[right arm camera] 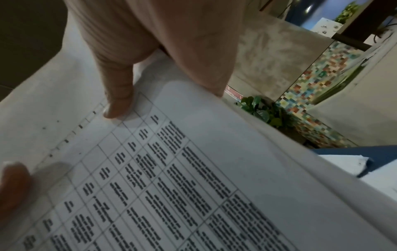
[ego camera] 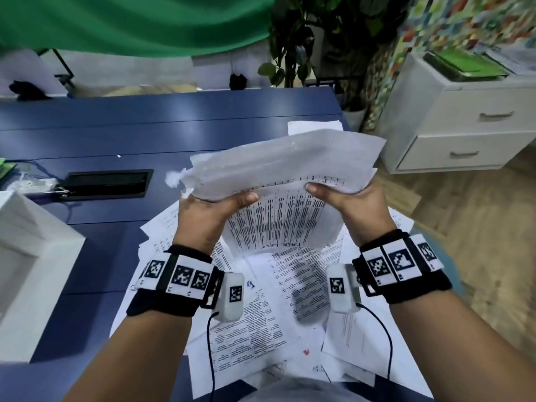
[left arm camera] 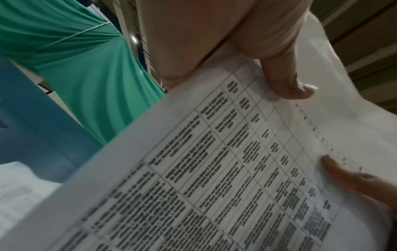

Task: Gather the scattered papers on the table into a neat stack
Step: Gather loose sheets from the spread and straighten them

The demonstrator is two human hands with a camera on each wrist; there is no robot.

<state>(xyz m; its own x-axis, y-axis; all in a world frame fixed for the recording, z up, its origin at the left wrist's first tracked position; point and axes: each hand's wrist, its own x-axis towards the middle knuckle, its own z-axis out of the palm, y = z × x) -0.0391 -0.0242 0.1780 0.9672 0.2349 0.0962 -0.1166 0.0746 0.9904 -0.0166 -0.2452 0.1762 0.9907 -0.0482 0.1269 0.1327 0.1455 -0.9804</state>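
Both hands hold a bundle of printed papers point(ego camera: 278, 181) upright above the blue table point(ego camera: 145, 132). My left hand point(ego camera: 214, 210) grips its left side, thumb on the front sheet. My right hand point(ego camera: 345, 201) grips the right side the same way. The front sheet is a printed table with rows of text point(left arm camera: 214, 169) point(right arm camera: 171, 178). The top of the bundle bends away from me. In the left wrist view my left thumb point(left arm camera: 287, 81) presses the sheet; in the right wrist view my right thumb point(right arm camera: 118, 101) does. More loose papers point(ego camera: 261, 314) lie overlapped on the table beneath my wrists.
A white box point(ego camera: 34, 256) stands at the left table edge. A black recessed panel point(ego camera: 107, 184) sits in the tabletop with cables beside it. One sheet point(ego camera: 316, 127) lies at the far right corner. A white drawer cabinet point(ego camera: 464, 123) and a plant point(ego camera: 293, 53) stand beyond.
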